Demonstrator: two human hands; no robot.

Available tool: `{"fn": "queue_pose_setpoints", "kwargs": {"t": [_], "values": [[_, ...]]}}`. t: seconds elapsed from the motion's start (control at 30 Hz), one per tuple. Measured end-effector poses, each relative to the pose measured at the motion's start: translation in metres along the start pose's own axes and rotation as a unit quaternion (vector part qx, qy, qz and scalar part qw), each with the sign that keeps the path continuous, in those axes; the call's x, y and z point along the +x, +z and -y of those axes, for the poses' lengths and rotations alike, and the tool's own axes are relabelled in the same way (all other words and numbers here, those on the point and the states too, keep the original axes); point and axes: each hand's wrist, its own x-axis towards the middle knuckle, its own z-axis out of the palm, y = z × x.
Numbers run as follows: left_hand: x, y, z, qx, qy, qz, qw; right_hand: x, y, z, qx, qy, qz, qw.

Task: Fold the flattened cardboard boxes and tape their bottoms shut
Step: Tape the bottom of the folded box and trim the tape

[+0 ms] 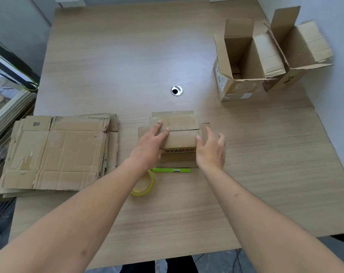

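Box (180,134) bottom-up, seam running left-right; left hand (149,146) presses flat, right hand (211,150) open beside it

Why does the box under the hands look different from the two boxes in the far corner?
The box under the hands has its flaps folded shut; the far boxes stand with flaps up, hollow insides showing. The left hand presses the near one; nobody touches the far ones. All are brown cardboard.

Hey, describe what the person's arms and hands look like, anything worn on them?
Both arms are bare from the bottom edge of the frame to the fingertips: no sleeves show. The left hand and right hand wear no gloves, and no rings, watch or bracelet show at the fingers or wrists. The fingernails look short and unpainted.
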Motion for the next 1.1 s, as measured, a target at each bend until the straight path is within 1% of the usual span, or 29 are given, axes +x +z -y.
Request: {"fn": "queue_pose_setpoints", "kwargs": {"t": [0.03,0.07,0.1,0.13,0.17,0.23,0.33,0.4,0.47,0.53,0.57,0.6,0.7,0.77,0.87,0.97,1.03,1.1], "values": [[-0.001,0.001,0.001,-0.006,0.002,-0.003,1.0,-0.002,0.001,0.002,-0.059,-0.079,-0.023,0.995],[-0.001,0.001,0.002,-0.012,0.003,-0.005,1.0,-0.003,0.001,0.005,-0.105,-0.157,-0.028,0.981],[-0.002,0.001,0.003,-0.019,0.004,-0.005,1.0,-0.003,0.005,0.008,-0.136,-0.226,-0.012,0.964],[-0.003,0.0,0.003,-0.026,0.006,-0.004,1.0,-0.004,0.008,0.012,-0.157,-0.274,0.019,0.949],[-0.004,-0.001,0.004,-0.033,0.009,-0.002,0.999,-0.004,0.013,0.014,-0.171,-0.294,0.051,0.939],[-0.007,-0.002,0.006,-0.048,0.011,0.004,0.999,-0.005,0.019,0.018,-0.185,-0.287,0.095,0.935],[-0.014,-0.006,0.011,-0.055,0.028,0.027,0.998,-0.005,0.023,0.019,-0.195,-0.28,0.105,0.934],[-0.02,-0.01,0.013,-0.055,0.044,0.023,0.997,-0.004,0.022,0.02,-0.195,-0.28,0.108,0.934],[-0.03,-0.012,0.013,-0.064,0.021,-0.024,0.997,-0.006,0.022,0.02,-0.192,-0.274,0.11,0.936],[-0.043,-0.01,0.013,-0.073,-0.036,-0.08,0.994,-0.011,0.023,0.018,-0.185,-0.273,0.111,0.937],[-0.049,-0.007,0.015,-0.073,-0.064,-0.087,0.992,-0.013,0.023,0.017,-0.183,-0.272,0.111,0.938],[-0.056,-0.003,0.018,-0.066,-0.087,-0.074,0.991,-0.014,0.024,0.016,-0.183,-0.271,0.109,0.939],[-0.075,0.014,0.032,-0.021,-0.128,0.018,0.991,-0.016,0.026,0.014,-0.174,-0.269,0.104,0.942],[-0.087,0.028,0.042,0.01,-0.129,0.059,0.99,-0.018,0.028,0.013,-0.168,-0.267,0.1,0.944],[-0.094,0.045,0.054,0.04,-0.114,0.077,0.99,-0.021,0.031,0.011,-0.158,-0.266,0.089,0.947],[-0.098,0.048,0.06,0.007,-0.091,0.043,0.995,-0.024,0.034,0.008,-0.151,-0.266,0.082,0.949],[-0.105,0.042,0.063,-0.059,-0.067,-0.027,0.996,-0.026,0.035,0.007,-0.146,-0.266,0.085,0.949],[-0.111,0.03,0.064,-0.118,-0.032,-0.103,0.987,-0.03,0.036,0.005,-0.145,-0.265,0.083,0.949]]}}
